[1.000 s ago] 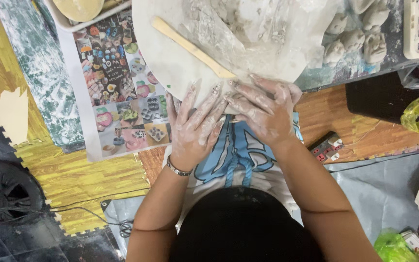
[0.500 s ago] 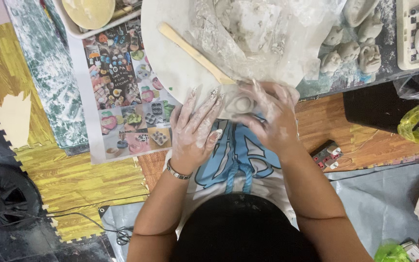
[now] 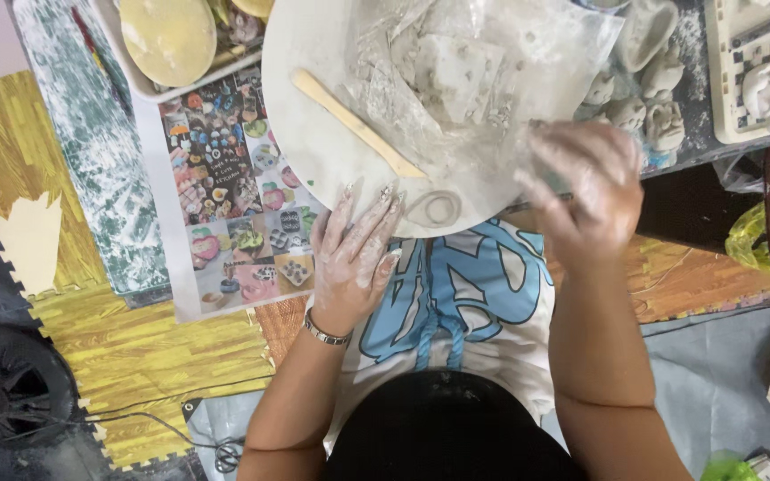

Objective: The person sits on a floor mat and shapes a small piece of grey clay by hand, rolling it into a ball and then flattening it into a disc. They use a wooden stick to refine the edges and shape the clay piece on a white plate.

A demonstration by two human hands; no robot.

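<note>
Left hand (image 3: 354,254): clay-dusted, fingers spread and flat, holding nothing; fingertips rest at the near rim of the round white work board (image 3: 314,151), just beside a small coil ring of pale clay (image 3: 437,208).

Right hand (image 3: 585,183): clay-smeared, blurred in motion; whether it grips anything cannot be told. A second ago both hands were pressed together over the board's near edge; now the right hand has swung out to the right side of the board, at the edge of the crumpled clear plastic sheet (image 3: 492,80), and the ring lies uncovered, no hand on it.

On the board: flat pale wooden modelling stick (image 3: 356,125), lying diagonally, its near end close to the ring; grey block of clay (image 3: 456,76) under the plastic.

Beyond the board: small pale clay figures (image 3: 643,111) on the dark counter (image 3: 697,134), right; printed collage sheet of pottery pictures (image 3: 233,196), left.

Open room: bare board surface left of the stick; the ring sits near the rim, above the person's lap.
</note>
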